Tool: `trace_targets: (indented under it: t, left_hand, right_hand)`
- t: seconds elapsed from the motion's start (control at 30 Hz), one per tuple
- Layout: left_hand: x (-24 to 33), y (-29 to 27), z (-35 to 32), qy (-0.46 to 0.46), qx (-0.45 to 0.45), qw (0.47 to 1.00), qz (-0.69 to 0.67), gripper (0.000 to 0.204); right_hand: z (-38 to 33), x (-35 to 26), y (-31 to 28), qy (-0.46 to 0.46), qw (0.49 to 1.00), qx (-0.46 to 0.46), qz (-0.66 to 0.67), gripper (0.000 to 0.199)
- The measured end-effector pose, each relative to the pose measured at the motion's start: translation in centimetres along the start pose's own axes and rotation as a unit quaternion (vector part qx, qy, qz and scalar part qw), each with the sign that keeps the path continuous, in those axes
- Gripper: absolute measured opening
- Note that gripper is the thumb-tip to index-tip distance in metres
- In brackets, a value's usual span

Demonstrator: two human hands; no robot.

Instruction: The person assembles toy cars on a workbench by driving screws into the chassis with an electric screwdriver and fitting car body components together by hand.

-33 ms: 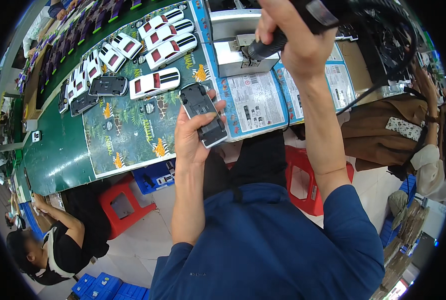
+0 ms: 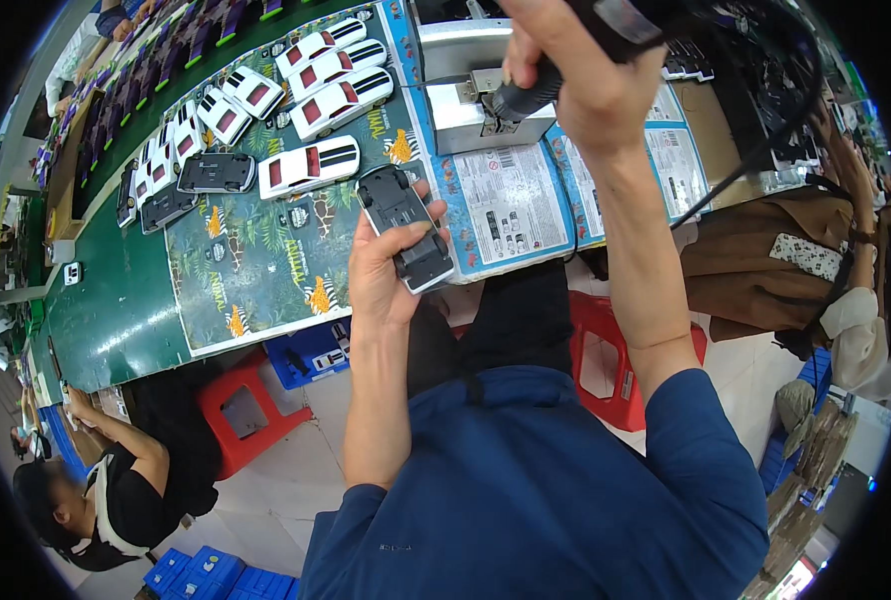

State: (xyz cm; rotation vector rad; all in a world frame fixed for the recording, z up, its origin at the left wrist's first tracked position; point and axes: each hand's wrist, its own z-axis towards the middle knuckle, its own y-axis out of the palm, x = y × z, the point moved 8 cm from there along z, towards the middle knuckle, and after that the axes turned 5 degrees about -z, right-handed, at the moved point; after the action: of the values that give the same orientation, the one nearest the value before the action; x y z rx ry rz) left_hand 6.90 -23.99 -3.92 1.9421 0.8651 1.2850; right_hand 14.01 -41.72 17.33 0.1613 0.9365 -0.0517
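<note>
The left hand [image 2: 386, 275] gripped an upturned toy car [image 2: 406, 226] by its sides at the counter [image 2: 126, 310] edge, light, rigid plastic by the look, while at one o'clock the right hand [image 2: 576, 70] clutched a corded screwdriver [image 2: 536, 95].

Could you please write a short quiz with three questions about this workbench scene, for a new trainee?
1. True or false: the left hand holds a toy car chassis with its dark underside facing up.
2. Multiple choice: what does the right hand grip? A) a red stool B) a black power screwdriver with a cable C) a white toy car
3. Fill in: the white toy cars with red and black stripes lie on a printed mat on the ______ table.

Key: 1 true; 2 B; 3 green.
</note>
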Motion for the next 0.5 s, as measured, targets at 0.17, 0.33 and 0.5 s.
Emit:
trace_targets:
  t: [0.17, 0.33, 0.5]
  left_hand:
    - [0.2, 1.6, 0.3, -0.011, -0.001, 0.997, -0.076, 0.061]
    - [1.2, 3.2, 1.1, 0.015, -0.036, 0.998, -0.041, 0.063]
    - [2.0, 2.9, 1.0, 0.017, -0.028, 0.996, -0.084, 0.061]
  right_hand:
    - [-0.4, 2.4, 0.6, 0.106, 0.993, -0.050, -0.014, 0.017]
    - [-2.7, -1.1, -0.1, 0.026, 0.955, -0.118, 0.271, 0.035]
    - [-4.7, -2.2, 2.7, 0.037, 0.937, -0.135, 0.321, 0.049]
